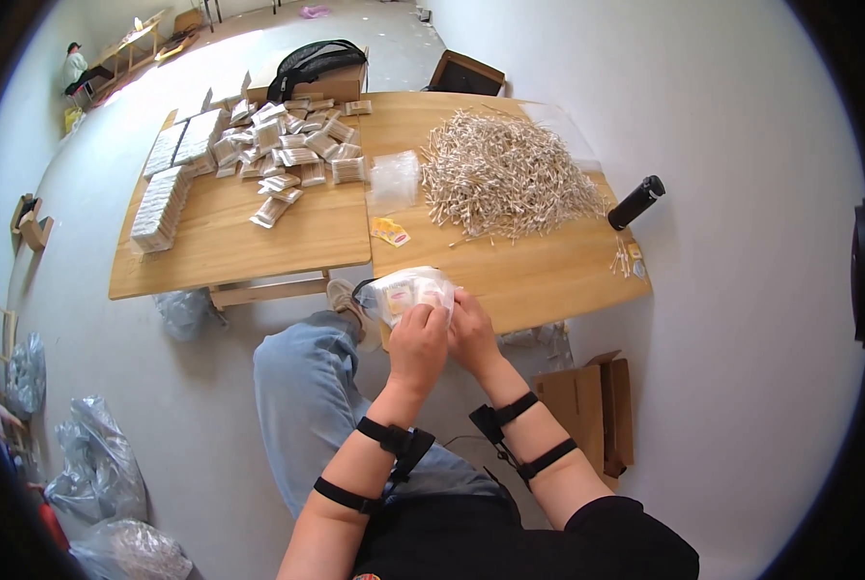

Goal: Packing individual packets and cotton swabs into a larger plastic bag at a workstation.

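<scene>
At the table's front edge both of my hands are closed on a clear plastic bag [379, 296]. Through its film a yellow-and-white printed piece shows. My left hand [419, 340] grips the bag's near side, and my right hand [472, 333] pinches its right end close beside it. The fingertips are partly hidden by the film. Just beyond the bag lie a few yellow cards [390, 231]. Farther off on the right is a big loose heap of cotton swabs [505, 174], and left of it a stack of flat clear bags [394, 182].
Many filled swab packs [297, 156] are strewn over the left table, beside neat rows of packs [160, 210]. A black bottle [636, 202] stands at the right edge. Cardboard boxes [570, 411] and stuffed plastic bags [99, 464] are on the floor. Another person [77, 70] sits far left.
</scene>
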Tool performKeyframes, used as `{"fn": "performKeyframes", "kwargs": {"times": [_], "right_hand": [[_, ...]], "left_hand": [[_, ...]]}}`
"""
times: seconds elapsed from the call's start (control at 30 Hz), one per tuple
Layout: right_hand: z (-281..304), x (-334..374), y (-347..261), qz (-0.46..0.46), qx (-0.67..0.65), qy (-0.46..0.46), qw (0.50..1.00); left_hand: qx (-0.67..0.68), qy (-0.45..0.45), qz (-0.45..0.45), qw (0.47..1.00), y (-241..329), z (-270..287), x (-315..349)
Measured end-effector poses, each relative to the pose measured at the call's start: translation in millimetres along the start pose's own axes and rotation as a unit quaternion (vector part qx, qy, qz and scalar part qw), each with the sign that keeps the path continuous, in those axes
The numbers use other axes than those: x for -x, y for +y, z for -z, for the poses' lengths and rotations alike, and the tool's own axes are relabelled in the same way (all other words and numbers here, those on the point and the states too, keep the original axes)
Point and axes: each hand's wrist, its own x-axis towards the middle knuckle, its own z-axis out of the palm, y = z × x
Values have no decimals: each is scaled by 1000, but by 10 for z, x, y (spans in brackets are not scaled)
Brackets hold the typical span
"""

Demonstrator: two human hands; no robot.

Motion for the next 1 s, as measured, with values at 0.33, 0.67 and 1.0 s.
{"fn": "performKeyframes", "kwargs": {"times": [0.33, 0.67, 1.0], "right_hand": [[-60, 36, 146, -15, 84, -85, 993], [46, 10, 93, 13, 88, -105, 990], [361, -80, -309, 77, 39, -101, 991]], "left_hand": [[43, -9, 3, 999, 34, -55, 45], [78, 26, 32, 996, 59, 35, -39], [215, 65, 130, 966, 49, 149, -61]]}}
